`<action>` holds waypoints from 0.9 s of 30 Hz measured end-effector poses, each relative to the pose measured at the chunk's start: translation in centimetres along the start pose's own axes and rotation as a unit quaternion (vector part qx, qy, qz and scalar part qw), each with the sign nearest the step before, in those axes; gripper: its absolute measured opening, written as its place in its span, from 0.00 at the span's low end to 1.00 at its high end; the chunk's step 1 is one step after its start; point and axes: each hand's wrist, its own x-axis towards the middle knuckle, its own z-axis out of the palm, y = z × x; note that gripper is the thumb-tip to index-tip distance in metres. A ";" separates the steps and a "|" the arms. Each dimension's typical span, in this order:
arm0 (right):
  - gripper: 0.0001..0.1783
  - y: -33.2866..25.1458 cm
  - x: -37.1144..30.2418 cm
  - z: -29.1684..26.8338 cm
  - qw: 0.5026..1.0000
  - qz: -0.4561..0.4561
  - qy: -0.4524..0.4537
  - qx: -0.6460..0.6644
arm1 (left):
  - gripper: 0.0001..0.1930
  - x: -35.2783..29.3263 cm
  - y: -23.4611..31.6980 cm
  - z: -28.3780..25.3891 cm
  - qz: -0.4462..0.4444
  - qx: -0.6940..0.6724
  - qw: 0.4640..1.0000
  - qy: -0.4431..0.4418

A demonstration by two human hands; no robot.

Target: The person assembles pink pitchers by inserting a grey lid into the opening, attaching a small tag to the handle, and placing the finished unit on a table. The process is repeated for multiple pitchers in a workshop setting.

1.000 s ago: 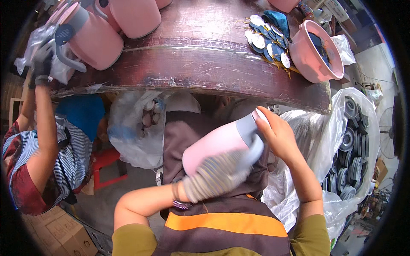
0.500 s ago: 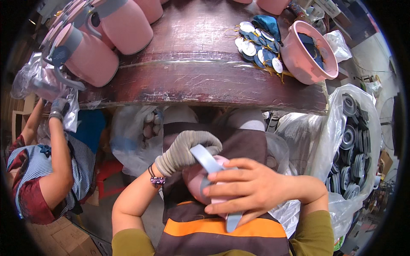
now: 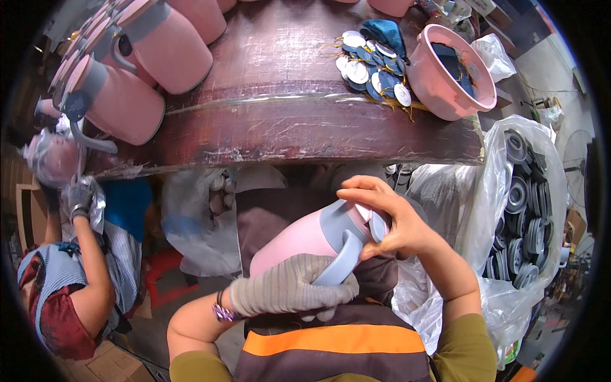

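Note:
A pink jug (image 3: 291, 243) with a grey collar and grey handle lies tilted across my lap, its top toward the right. My left hand (image 3: 289, 286), in a grey striped knit glove, is wrapped around the jug's side by the handle. Bare and ungloved, my right hand (image 3: 394, 219) grips the jug's top end, fingers over the far side of the rim and thumb below, near the grey spout or lid part. What lies under my right palm is hidden.
Several pink jugs (image 3: 130, 105) stand at the table's left. A heap of round tags (image 3: 372, 67) lies beside a pink tub (image 3: 423, 70) on the dark table (image 3: 286, 130). Right of me, a plastic bag (image 3: 550, 191) holds grey lids. At left, a co-worker's gloved hand (image 3: 79, 194) handles a bagged jug.
The jug has swung from pointing toward me to lying slantwise across my lap. My left hand slid down onto its side; my right hand moved up to its top end.

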 end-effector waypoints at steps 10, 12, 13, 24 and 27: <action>0.19 12.9 7.0 -13.4 0.726 0.043 0.446 -0.521 | 0.15 2.5 -2.4 -0.1 0.141 -0.088 0.969 0.181; 0.13 14.2 6.7 -13.9 0.724 -0.006 0.467 -0.509 | 0.16 3.1 -3.1 -0.2 0.167 -0.137 0.962 0.170; 0.13 14.7 6.4 -14.3 0.722 -0.007 0.508 -0.470 | 0.17 3.5 -3.5 -0.4 0.195 -0.189 0.951 0.144; 0.11 0.5 -1.6 4.6 0.980 0.151 0.102 -0.080 | 0.16 3.4 -3.1 -2.1 0.237 -0.016 0.937 0.256; 0.12 1.3 -1.3 6.0 0.985 0.091 0.117 -0.091 | 0.10 3.7 -3.5 -3.0 0.283 0.186 0.886 0.316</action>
